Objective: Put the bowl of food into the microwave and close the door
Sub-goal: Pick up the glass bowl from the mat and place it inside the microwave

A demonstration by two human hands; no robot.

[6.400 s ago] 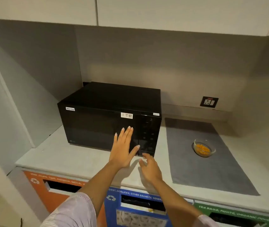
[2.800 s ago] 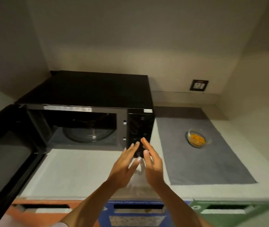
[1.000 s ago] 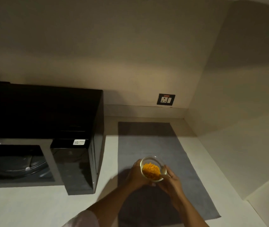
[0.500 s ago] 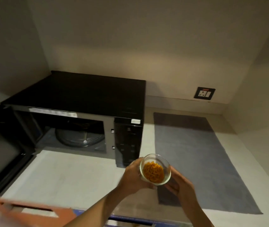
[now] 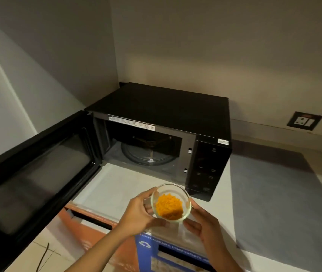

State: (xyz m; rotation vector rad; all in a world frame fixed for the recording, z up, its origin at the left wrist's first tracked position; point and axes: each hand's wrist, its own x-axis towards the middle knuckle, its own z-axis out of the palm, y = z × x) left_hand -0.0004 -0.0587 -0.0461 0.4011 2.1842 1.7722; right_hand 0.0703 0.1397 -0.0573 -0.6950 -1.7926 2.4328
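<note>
A small clear glass bowl (image 5: 170,203) with orange food is held between both my hands, above the counter's front edge. My left hand (image 5: 136,213) grips its left side and my right hand (image 5: 205,225) its right side. The black microwave (image 5: 166,110) stands behind it on the counter. Its door (image 5: 32,173) is swung wide open to the left. Inside, the glass turntable (image 5: 148,154) is bare. The bowl is in front of the control panel (image 5: 207,167), slightly right of the cavity opening.
A grey mat (image 5: 281,203) lies on the white counter (image 5: 121,185) to the right of the microwave. A wall socket (image 5: 304,121) sits on the back wall. Orange (image 5: 89,230) and blue (image 5: 168,254) recycling bin fronts are below the counter.
Both hands took the bowl off the grey mat and carried it left to the front of the microwave. Earlier the closed door was opened to the left.
</note>
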